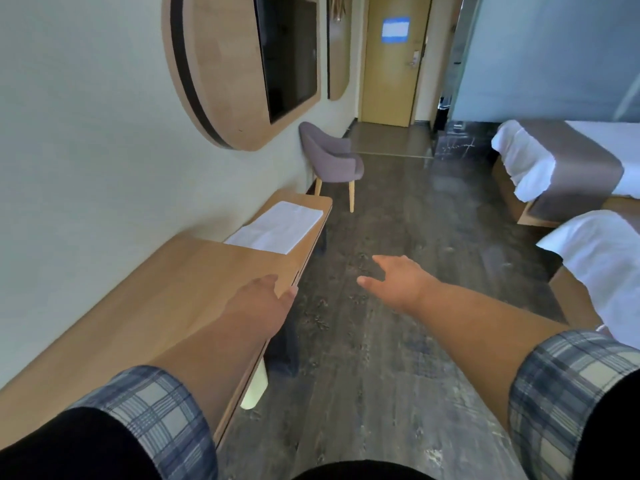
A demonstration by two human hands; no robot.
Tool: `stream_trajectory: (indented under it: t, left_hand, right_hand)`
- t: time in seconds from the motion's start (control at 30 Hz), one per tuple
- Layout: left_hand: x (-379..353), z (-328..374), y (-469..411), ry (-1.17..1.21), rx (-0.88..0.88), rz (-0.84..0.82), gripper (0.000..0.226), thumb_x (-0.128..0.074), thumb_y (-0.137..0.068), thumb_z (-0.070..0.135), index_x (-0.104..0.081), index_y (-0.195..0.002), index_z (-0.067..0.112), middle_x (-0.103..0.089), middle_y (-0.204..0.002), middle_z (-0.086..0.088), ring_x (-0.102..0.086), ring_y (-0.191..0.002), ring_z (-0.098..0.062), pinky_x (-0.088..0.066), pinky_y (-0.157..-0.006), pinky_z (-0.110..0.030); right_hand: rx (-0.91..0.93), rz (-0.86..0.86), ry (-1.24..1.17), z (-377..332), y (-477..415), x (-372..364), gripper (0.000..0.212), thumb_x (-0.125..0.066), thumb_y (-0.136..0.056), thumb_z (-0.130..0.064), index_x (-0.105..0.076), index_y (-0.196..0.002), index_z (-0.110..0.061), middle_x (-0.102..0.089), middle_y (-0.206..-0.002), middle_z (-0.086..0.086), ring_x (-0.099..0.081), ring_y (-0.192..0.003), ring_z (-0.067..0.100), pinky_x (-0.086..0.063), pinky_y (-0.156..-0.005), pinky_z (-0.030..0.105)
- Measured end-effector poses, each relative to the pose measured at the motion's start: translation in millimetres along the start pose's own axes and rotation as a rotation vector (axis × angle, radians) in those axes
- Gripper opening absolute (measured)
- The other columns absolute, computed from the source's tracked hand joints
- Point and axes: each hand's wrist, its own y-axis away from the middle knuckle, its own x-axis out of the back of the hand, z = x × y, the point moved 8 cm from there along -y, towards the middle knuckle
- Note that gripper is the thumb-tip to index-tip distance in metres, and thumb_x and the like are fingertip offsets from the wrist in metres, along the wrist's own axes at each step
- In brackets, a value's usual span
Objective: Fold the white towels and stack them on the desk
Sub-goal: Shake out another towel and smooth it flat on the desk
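Ahead, both hands, left hand (265,296) and right hand (394,278), reach spread toward the desk's (138,306) folded towel (277,227).

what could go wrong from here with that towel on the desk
1. The towel lies at the far end of the desk, its side close to the front edge; a careless tug might slide it onto the floor.
2. The left hand and right hand are both empty and short of the towel, the right one over the floor; folding at full stretch would likely give a crooked fold.
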Motion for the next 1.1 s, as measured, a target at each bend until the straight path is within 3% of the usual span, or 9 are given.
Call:
stream_trajectory:
  t: [0.27, 0.6, 0.87, 1.0, 1.1]
  left_hand:
    - [-22, 50, -158, -0.178, -0.059, -0.066, 0.068, -0.036, -0.097, 0.063, -0.031, -0.153, 0.025, -0.038, -0.156, -0.003, -0.035, -0.142, -0.027, -0.031, -0.114, -0.043]
    - [-73, 59, -323, -0.199, 0.215, -0.117, 0.069, -0.036, -0.098, 0.061, -0.026, -0.155, 0.023, -0.032, -0.159, -0.005, -0.032, -0.144, -0.029, -0.030, -0.116, -0.046]
    - [-81, 54, -392, -0.154, 0.353, -0.059, 0.066, -0.037, -0.098, 0.061, -0.029, -0.154, 0.026, -0.039, -0.155, -0.003, -0.033, -0.144, -0.025, -0.027, -0.115, -0.042]
    - [-78, 17, -433, -0.146, 0.414, -0.014, 0.065, -0.039, -0.097, 0.062, -0.031, -0.153, 0.028, -0.040, -0.155, -0.002, -0.037, -0.142, -0.026, -0.029, -0.115, -0.044]
    - [-82, -22, -482, -0.168, 0.433, -0.035, 0.066, -0.040, -0.097, 0.062, -0.033, -0.152, 0.027, -0.039, -0.155, -0.002, -0.036, -0.143, -0.026, -0.029, -0.116, -0.044]
  right_hand:
    - [0.008, -0.027, -0.001, 41, -148, 8, 0.083, -0.044, -0.093, -0.070, -0.019, -0.159, -0.027, -0.024, -0.165, 0.001, -0.007, -0.155, 0.026, -0.019, -0.122, 0.053]
    - [0.272, -0.180, 0.163, 73, -392, 13, 0.087, -0.044, -0.090, -0.074, -0.019, -0.159, -0.027, -0.021, -0.166, 0.004, -0.008, -0.154, 0.030, -0.021, -0.121, 0.054]
    - [0.477, -0.314, 0.210, 22, -528, 8, 0.080, -0.047, -0.092, -0.070, -0.028, -0.155, -0.025, -0.029, -0.163, 0.004, -0.014, -0.153, 0.032, -0.024, -0.120, 0.056]
    - [0.617, -0.379, 0.250, -19, -579, -25, 0.074, -0.051, -0.093, -0.064, -0.031, -0.153, -0.027, -0.038, -0.157, 0.003, -0.026, -0.148, 0.033, -0.030, -0.117, 0.056]
    - [0.681, -0.441, 0.305, -51, -636, -51, 0.076, -0.049, -0.094, -0.062, -0.028, -0.156, -0.024, -0.032, -0.161, 0.005, -0.024, -0.149, 0.031, -0.027, -0.119, 0.052]
